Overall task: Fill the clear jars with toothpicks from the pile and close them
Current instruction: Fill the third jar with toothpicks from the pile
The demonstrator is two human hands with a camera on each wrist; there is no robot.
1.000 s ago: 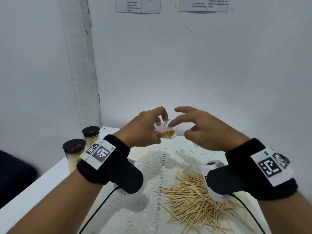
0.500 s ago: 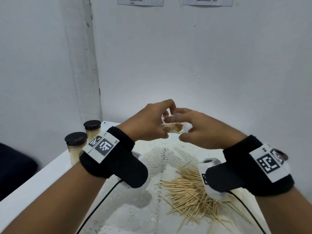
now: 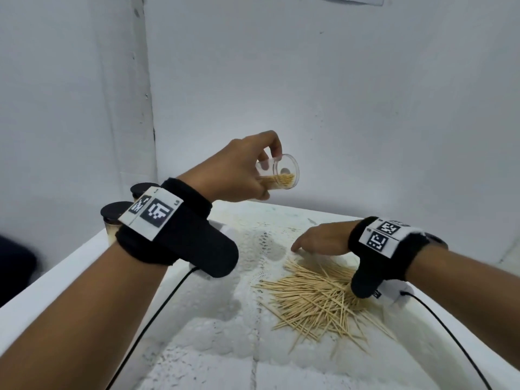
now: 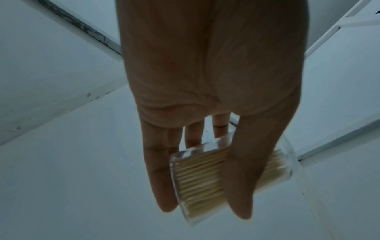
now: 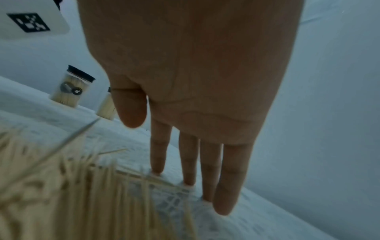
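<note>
A: Right wrist view, contents?
B: 1 right hand (image 5: pixel 185 73), fingers (image 5: pixel 224 186) straight, tips at toothpick pile (image 5: pixel 68 186) edge; 2 black-lidded filled jars (image 5: pixel 71 86) behind

White walls (image 3: pixel 337 94), corner, white table (image 3: pixel 56 277)

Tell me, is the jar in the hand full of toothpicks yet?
Not yet. The clear jar, held tipped in the left hand, has toothpicks only along its lower side; its open mouth has no lid.

No legible text; only black-and-white square code markers (image 3: pixel 156 213) on both wristbands (image 3: pixel 180 235).
</note>
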